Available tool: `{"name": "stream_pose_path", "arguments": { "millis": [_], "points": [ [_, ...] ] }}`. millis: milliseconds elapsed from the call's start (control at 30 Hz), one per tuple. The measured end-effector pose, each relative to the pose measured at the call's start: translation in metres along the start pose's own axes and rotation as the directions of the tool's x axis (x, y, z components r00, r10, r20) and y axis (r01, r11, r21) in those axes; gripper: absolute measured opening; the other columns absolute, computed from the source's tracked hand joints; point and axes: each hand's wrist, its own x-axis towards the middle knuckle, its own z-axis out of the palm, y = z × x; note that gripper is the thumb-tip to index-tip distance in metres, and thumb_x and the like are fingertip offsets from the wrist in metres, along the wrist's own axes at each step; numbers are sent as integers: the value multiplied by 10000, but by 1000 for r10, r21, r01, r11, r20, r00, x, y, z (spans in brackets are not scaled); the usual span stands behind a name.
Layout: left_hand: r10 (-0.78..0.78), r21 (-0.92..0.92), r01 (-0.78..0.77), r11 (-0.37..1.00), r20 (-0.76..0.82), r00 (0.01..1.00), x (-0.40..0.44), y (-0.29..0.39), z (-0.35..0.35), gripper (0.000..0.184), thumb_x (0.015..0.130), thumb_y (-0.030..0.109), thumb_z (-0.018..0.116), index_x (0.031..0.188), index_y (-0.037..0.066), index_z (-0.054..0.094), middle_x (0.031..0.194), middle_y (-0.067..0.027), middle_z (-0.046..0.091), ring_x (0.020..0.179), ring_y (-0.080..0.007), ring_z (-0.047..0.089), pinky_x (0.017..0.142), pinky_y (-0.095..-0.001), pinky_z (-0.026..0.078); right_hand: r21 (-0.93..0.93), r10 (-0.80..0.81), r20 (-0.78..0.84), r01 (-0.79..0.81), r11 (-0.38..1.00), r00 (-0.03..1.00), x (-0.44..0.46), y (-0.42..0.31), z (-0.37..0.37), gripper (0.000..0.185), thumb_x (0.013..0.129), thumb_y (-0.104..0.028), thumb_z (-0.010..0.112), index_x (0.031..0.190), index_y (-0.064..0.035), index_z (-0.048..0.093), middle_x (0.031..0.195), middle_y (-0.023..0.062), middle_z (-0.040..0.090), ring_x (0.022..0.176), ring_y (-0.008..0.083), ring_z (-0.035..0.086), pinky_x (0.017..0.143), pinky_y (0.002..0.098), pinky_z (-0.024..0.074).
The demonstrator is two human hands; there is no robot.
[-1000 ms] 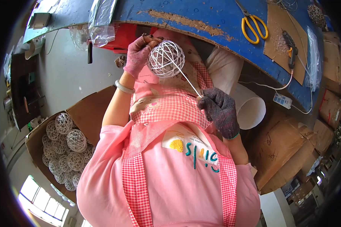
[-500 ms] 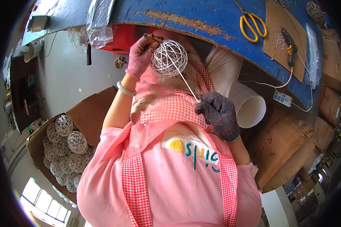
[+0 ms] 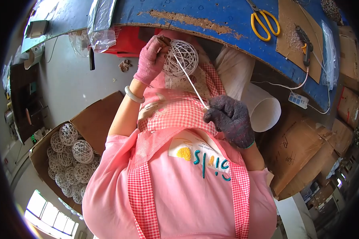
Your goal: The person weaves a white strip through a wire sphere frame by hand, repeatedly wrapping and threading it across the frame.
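My left hand [image 3: 152, 59], in a pink glove with brownish, worn fingertips, is closed on the left side of a white openwork ball [image 3: 181, 59] wound from thin strands. The ball hangs over my lap, just below the table edge. From its front a taut white strand [image 3: 190, 81] runs down to the right. Its lower end is pinched in my right hand [image 3: 229, 119], which wears a dark knitted glove and is beside my checked apron [image 3: 175, 113]. Part of the ball's left side is hidden behind my left fingers.
On the blue table [image 3: 211, 12] lie yellow-handled scissors [image 3: 265, 24] and a glue gun [image 3: 304, 47] on cardboard. A carton [image 3: 97, 113] at left holds several similar balls [image 3: 82, 151]. To the right stand a white cylinder [image 3: 266, 113] and a brown carton [image 3: 295, 155].
The ball has shifted slightly right and up and looks turned a little. My right hand has moved slightly, still pinching the strand.
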Motion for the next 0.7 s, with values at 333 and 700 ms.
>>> {"name": "stream_pose_path", "arguments": {
  "millis": [333, 700],
  "points": [
    [-143, 219, 130, 967, 44, 989, 9, -9, 10, 103, 827, 53, 578, 906, 1, 536, 932, -190, 572, 866, -411, 547, 731, -457, 468, 479, 231, -124, -145, 866, 965, 12, 17, -17, 172, 942, -49, 566, 1079, 47, 602, 896, 98, 668, 690, 56, 579, 627, 175, 490],
    [-437, 475, 238, 847, 367, 821, 31, -11, 46, 347, 888, 306, 501, 1079, 33, 598, 1086, -227, 607, 1005, -415, 580, 880, -497, 461, 198, 97, -204, -56, 979, 974, 37, -15, -13, 180, 923, -142, 626, 1028, 2, 652, 811, 30, 668, 589, 26, 533, 509, 161, 382]
  ]
}}
